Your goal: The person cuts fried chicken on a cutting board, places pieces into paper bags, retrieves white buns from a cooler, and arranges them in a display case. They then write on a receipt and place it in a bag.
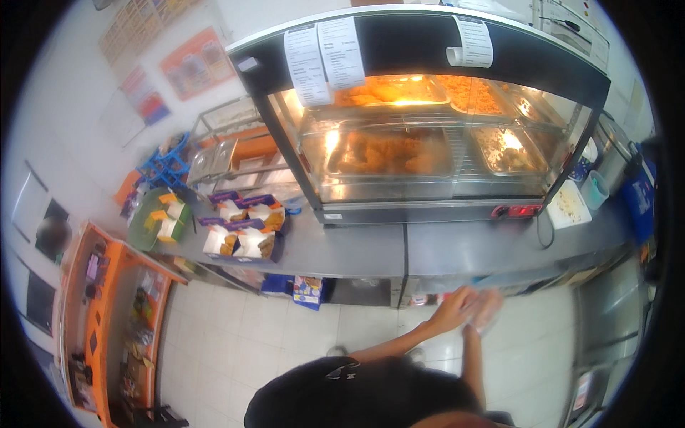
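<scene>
In front of my body, over the floor and just off the counter's front edge, my two hands are close together. My right hand (pixel 486 310) has a clear plastic glove (pixel 489 321) on it and is blurred, so its fingers are hard to make out. My left hand (pixel 457 309) looks bare. Its fingers meet the glove near the right hand and seem to pinch it. Beyond the hands stands a heated glass display cabinet (pixel 406 208) on the steel counter (pixel 353 251). Metal trays of fried food (pixel 393 152) sit inside it.
Open food boxes (pixel 243 241) stand together at the counter's left, beside a green round tray (pixel 142 224) with yellow-green boxes (pixel 170 224). Paper slips (pixel 342 53) hang on the cabinet. A white cutting board (pixel 568 206) and a teal cup (pixel 595 190) are at right. Orange shelving (pixel 115 273) stands left.
</scene>
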The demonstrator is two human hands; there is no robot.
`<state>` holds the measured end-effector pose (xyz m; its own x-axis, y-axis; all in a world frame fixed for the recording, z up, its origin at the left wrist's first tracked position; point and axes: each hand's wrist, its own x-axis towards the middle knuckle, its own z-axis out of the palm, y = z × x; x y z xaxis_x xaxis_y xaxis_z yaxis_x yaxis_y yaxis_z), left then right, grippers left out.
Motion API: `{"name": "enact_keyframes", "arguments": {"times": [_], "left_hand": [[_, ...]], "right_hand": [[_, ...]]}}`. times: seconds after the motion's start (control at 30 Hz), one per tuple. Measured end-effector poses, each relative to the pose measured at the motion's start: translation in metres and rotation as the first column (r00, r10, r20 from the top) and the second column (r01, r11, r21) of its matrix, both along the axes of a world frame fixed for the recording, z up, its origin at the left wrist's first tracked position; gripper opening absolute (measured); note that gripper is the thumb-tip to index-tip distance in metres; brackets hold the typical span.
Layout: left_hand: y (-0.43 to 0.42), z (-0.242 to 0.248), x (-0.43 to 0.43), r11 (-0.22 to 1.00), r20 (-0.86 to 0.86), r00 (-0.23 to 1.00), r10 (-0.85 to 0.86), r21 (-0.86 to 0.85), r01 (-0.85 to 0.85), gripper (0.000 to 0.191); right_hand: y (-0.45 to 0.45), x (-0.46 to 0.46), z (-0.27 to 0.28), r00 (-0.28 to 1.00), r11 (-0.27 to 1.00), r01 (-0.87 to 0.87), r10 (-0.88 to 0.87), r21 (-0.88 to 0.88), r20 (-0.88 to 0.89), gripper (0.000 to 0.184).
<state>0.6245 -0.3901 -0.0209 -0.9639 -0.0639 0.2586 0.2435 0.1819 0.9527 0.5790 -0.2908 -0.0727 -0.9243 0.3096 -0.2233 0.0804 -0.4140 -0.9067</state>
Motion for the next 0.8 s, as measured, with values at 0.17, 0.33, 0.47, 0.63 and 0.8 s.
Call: {"name": "enact_keyframes", "arguments": {"times": [0.17, 0.33, 0.47, 0.63, 0.8], "left_hand": [[0.042, 0.002, -0.026, 1.0, -0.053, 0.998, -0.018, 0.024, 0.019, 0.023], [0.043, -0.002, -0.027, 0.996, -0.036, 0.997, 0.07, -0.054, -0.072, 0.026], [0.022, -0.003, -0.022, 0.971, 0.074, 0.97, 0.23, -0.08, -0.224, 0.024], [-0.017, 0.003, 0.01, 0.904, 0.006, 0.909, 0.418, -0.1, -0.415, 0.021], [-0.077, 0.002, 0.067, 0.808, 0.007, 0.811, 0.586, -0.084, -0.583, 0.023]], "right_hand": [[0.033, -0.019, 0.036, 1.0, 0.999, -0.006, 0.007, 0.033, -0.011, 0.04], [0.021, -0.019, 0.042, 0.993, 0.967, -0.1, 0.112, -0.233, 0.042, 0.043], [-0.004, -0.007, 0.035, 0.953, 0.914, -0.287, 0.303, -0.287, 0.011, 0.047], [-0.049, 0.005, 0.022, 0.875, 0.81, -0.454, 0.484, -0.371, -0.012, 0.052], [-0.119, 0.041, 0.022, 0.701, 0.682, -0.699, 0.713, -0.213, -0.02, 0.057]]}}
